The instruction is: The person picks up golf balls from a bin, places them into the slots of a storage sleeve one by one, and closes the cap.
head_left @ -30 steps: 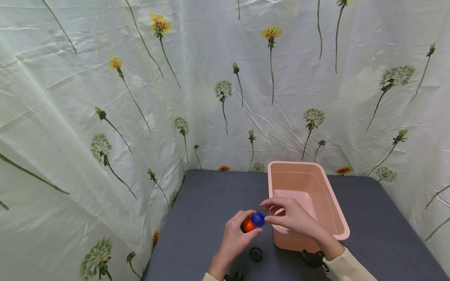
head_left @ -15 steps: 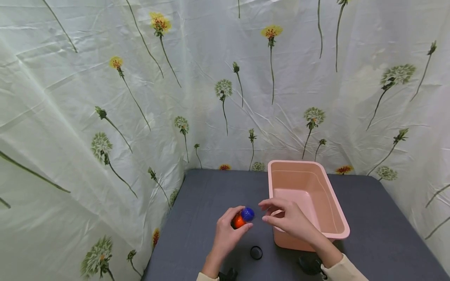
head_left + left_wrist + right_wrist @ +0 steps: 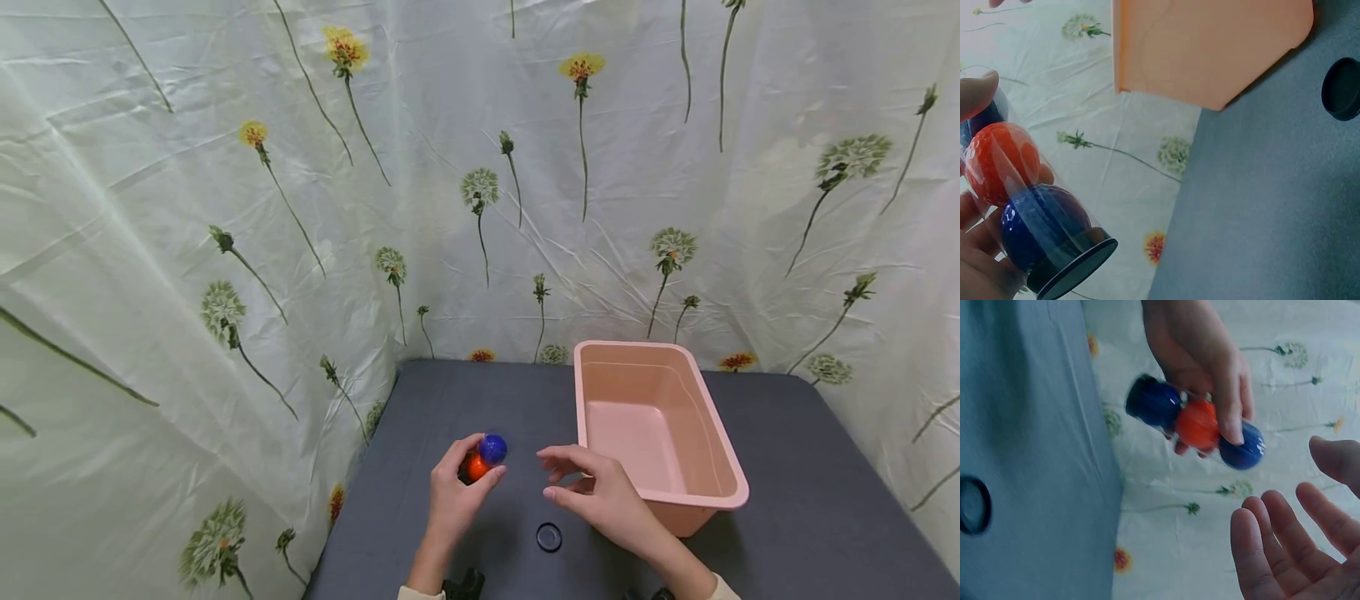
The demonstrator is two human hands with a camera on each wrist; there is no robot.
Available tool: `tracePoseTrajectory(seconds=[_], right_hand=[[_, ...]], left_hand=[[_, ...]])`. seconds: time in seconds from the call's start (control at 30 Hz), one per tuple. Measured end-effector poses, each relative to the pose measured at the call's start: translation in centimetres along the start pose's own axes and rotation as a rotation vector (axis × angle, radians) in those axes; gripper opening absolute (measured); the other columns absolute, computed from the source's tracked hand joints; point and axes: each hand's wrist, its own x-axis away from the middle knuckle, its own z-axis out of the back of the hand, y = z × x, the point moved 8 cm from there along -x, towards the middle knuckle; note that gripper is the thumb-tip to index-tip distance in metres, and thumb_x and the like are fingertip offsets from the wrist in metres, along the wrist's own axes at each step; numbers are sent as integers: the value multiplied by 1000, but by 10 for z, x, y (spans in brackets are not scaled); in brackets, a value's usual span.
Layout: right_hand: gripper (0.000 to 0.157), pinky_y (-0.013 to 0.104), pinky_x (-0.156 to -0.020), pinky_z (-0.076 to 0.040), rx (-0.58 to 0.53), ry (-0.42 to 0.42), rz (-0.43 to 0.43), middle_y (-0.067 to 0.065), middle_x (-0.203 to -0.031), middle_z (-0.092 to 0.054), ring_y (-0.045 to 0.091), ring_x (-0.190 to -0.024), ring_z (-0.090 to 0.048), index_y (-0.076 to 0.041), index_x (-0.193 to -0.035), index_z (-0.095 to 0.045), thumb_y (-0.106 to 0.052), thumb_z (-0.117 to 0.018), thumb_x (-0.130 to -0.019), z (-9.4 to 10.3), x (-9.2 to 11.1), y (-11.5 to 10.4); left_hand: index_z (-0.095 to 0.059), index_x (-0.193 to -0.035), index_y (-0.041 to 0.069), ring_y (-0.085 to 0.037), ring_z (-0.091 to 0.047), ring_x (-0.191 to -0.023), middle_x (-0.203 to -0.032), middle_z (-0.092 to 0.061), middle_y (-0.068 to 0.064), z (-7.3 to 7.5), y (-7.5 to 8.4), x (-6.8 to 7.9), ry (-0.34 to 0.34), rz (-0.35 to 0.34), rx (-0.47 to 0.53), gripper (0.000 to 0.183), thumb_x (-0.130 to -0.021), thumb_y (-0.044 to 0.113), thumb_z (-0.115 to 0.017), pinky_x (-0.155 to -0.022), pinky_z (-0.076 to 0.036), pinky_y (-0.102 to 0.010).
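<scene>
My left hand [image 3: 455, 492] grips a clear plastic tube [image 3: 1054, 169] above the table. Inside it sit a blue ball [image 3: 1159, 405], an orange ball [image 3: 1002, 161] and another blue ball [image 3: 492, 449] at the upper end. A black cap [image 3: 1079, 269] closes the tube's lower end; no cap shows on the other. My right hand [image 3: 600, 496] hovers apart from the tube, fingers spread and slightly bent, holding nothing. On the table between the forearms lies a loose round black cap [image 3: 549, 537].
A pink plastic bin [image 3: 735, 467] stands on the dark grey table [image 3: 450, 392], right of the hands, with my right forearm in front of its near corner. A white curtain [image 3: 420, 208] printed with dandelions hangs behind and along the left.
My left hand has drawn the tube of balls leftward, away from the right hand. The right hand has shifted slightly left and down, its fingers spreading a little. The loose cap stays put.
</scene>
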Motion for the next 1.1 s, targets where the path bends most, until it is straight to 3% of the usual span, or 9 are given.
tracePoseTrajectory(seconds=[0.33, 0.57, 0.83, 1.0, 1.1], right_hand=[[44, 31, -77, -58, -83, -65, -107, -1, -118, -66, 19, -100, -67, -28, -130, -65, -30, -79, -88, -36, 20, 28], [47, 29, -77, -58, -129, -116, -153, 4, -124, -63, 19, -102, -66, -24, -135, -62, -28, -78, -90, -58, 34, 63], [56, 27, -74, -58, -99, -46, -176, 20, -128, -59, 41, -105, -63, -16, -138, -60, -27, -81, -87, -64, 44, 102], [60, 27, -69, -58, -31, 25, -171, 22, -126, -59, 37, -100, -64, -5, -136, -59, -21, -85, -83, -64, 49, 123], [63, 26, -67, -58, 16, 61, -171, 18, -124, -60, 30, -99, -65, -6, -134, -61, -23, -87, -80, -65, 52, 133]], left_hand=[[-66, -124, 26, -15, -65, -95, -113, -67, 7, 9, -7, 7, 34, 35, 21, 51, -78, 26, -89, -81, -58, -32], [-67, -124, 25, -13, -65, -98, -115, -67, 8, 7, -11, 13, 39, 116, 34, 49, -80, 26, -88, -87, -56, -35], [-66, -123, 21, -19, -65, -102, -116, -68, 3, -1, -10, 16, 39, 228, 51, 50, -78, 11, -88, -92, -54, -39], [-67, -122, 17, -19, -65, -100, -113, -68, 2, 1, 6, 15, 38, 231, 71, 47, -79, 12, -87, -93, -54, -39], [-67, -121, 17, -19, -65, -100, -113, -68, 1, 2, 14, 14, 39, 223, 80, 47, -79, 13, -87, -93, -53, -40]])
